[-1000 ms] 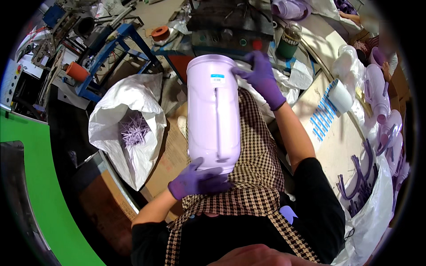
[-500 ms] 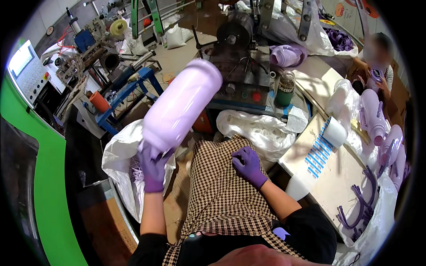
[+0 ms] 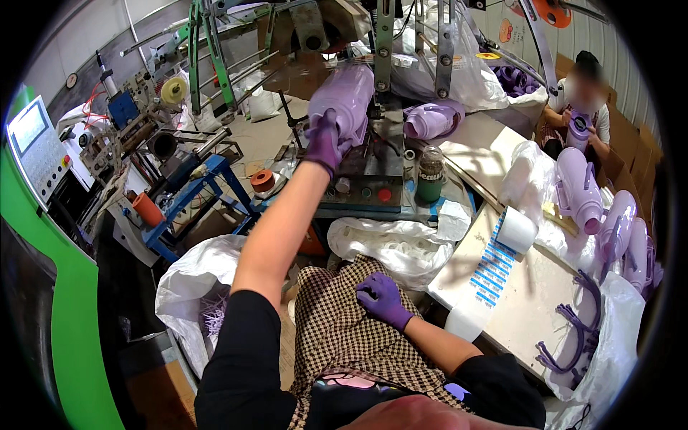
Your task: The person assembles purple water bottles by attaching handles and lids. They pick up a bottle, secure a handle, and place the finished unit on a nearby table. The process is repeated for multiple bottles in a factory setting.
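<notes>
My left hand (image 3: 325, 147), in a purple glove, reaches far forward and grips the near end of a shiny lilac thermos flask shell (image 3: 342, 100). That shell lies tilted on the black machine (image 3: 369, 168) at the back, its far end under the machine's upper parts. Close to my checked apron (image 3: 326, 315), my gloved right hand (image 3: 385, 299) rests with curled fingers; whether anything is in them is hidden. Just beyond it sits a white bag (image 3: 390, 247) of small pale rings.
Another lilac shell (image 3: 433, 120) and a green-filled jar (image 3: 431, 174) stand right of the machine. On the white table (image 3: 466, 254) are a label roll (image 3: 514, 229) and purple handles (image 3: 573, 337). Lilac jugs (image 3: 579, 190) lie beyond; a co-worker (image 3: 580, 107) sits behind. A control panel (image 3: 39, 143) stands left.
My left hand has carried the lilac shell forward and right, from above the white sack onto the machine. My right hand stays by the apron. The machine's upper parts have shifted in view.
</notes>
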A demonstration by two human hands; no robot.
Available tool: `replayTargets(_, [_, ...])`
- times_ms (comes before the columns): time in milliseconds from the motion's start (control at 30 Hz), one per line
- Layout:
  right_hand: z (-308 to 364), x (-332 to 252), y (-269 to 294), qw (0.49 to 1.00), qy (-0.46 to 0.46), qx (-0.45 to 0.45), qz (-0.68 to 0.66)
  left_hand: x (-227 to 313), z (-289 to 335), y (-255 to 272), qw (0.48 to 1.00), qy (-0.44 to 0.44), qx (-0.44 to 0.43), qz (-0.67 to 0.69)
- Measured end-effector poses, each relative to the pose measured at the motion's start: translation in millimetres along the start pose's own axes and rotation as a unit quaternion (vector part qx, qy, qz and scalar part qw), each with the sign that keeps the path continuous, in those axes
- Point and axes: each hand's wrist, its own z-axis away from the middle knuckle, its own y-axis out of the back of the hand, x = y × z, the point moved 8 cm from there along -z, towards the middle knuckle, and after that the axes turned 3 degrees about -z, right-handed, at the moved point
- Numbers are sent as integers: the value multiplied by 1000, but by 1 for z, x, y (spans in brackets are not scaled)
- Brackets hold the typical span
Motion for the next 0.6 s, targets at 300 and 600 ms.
replayTargets(300, [-2, -6, -6, 1000, 26, 16, 6, 26, -29, -3, 661, -390, 59, -638])
replayTargets(600, [-1, -3, -2, 999, 44, 19, 21, 44, 11, -20, 585, -580, -118, -554])
